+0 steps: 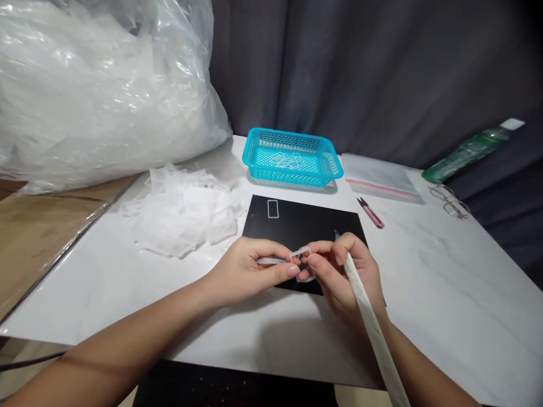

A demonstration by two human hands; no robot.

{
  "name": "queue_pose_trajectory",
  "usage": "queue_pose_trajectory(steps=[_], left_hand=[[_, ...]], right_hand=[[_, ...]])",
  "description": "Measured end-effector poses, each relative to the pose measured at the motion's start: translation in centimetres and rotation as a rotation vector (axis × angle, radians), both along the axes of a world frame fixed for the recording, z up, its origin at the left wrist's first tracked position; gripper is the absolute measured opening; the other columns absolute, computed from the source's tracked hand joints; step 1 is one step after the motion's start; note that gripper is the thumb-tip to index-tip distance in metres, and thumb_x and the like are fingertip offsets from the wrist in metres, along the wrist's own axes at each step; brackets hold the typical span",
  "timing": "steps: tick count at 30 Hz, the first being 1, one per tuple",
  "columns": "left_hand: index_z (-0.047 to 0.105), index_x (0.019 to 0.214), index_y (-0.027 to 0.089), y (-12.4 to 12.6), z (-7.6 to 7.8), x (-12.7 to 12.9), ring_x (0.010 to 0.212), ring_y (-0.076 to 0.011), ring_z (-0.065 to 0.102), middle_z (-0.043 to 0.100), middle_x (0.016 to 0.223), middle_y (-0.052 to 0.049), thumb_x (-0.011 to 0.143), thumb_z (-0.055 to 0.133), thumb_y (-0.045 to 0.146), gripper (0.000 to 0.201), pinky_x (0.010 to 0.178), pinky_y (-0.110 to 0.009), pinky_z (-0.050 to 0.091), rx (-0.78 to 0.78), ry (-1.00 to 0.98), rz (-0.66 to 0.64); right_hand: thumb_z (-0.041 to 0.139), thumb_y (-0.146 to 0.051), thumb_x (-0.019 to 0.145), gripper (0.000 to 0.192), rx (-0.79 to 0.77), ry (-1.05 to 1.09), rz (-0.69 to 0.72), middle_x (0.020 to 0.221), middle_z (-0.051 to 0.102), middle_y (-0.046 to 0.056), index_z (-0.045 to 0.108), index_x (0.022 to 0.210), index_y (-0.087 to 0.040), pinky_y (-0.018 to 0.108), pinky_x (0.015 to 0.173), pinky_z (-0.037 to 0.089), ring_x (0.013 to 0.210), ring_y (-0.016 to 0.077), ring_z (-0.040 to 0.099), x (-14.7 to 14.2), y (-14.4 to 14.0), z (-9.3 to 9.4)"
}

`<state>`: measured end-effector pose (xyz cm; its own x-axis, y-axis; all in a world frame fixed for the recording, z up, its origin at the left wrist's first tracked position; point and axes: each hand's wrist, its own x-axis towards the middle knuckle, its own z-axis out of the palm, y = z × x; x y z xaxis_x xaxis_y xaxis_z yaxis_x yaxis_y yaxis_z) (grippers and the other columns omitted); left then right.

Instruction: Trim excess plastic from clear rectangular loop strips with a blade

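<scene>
My left hand point(265, 263) and my right hand point(345, 271) meet above a black mat point(305, 221). Between their fingertips is a small white rectangular frame point(300, 252), pinched from both sides. A thin white strip point(270, 261) shows at my left fingers; I cannot tell whether it belongs to the frame. A dark pointed tip point(337, 233) sticks out above my right fingers, its other end hidden. A long pale flat band point(371, 316) runs from beside my right hand down to the bottom edge. Another white rectangular frame point(272, 209) lies at the mat's far left.
Left of the mat is a heap of thin white pieces point(182, 209), with a large clear plastic bag point(106, 85) behind. A blue basket point(292, 179) holds several white frames. At right are pink thread snips point(371, 213), zip bags point(382, 178), glasses point(452, 203) and a green bottle point(470, 150).
</scene>
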<state>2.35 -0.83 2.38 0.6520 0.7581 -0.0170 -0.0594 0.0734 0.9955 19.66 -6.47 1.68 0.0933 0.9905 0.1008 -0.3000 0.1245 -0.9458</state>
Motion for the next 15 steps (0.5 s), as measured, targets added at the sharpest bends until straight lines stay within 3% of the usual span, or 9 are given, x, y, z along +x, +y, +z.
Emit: queue_pose_trajectory(steps=[9, 15], left_hand=[[0.074, 0.078, 0.009, -0.22, 0.31, -0.6, 0.056, -0.0133, 0.063, 0.072, 0.068, -0.009, 0.075, 0.076, 0.025, 0.016, 0.048, -0.019, 0.046, 0.25, 0.049, 0.026], [0.075, 0.077, 0.009, -0.01, 0.68, -0.53, 0.051, -0.0087, 0.057, 0.072, 0.067, -0.007, 0.074, 0.077, 0.018, 0.009, 0.046, -0.016, 0.041, 0.323, 0.006, 0.006]], right_hand=[[0.067, -0.008, 0.084, 0.032, 0.06, 0.009, -0.005, 0.089, 0.075, -0.001, 0.04, 0.072, -0.021, 0.027, 0.071, 0.059, 0.07, 0.0113, 0.071, -0.42, -0.22, -0.13], [0.068, -0.005, 0.083, 0.032, 0.122, -0.046, -0.052, 0.09, 0.076, -0.003, 0.042, 0.073, -0.022, 0.024, 0.071, 0.058, 0.075, 0.0107, 0.071, -0.32, -0.64, -0.05]])
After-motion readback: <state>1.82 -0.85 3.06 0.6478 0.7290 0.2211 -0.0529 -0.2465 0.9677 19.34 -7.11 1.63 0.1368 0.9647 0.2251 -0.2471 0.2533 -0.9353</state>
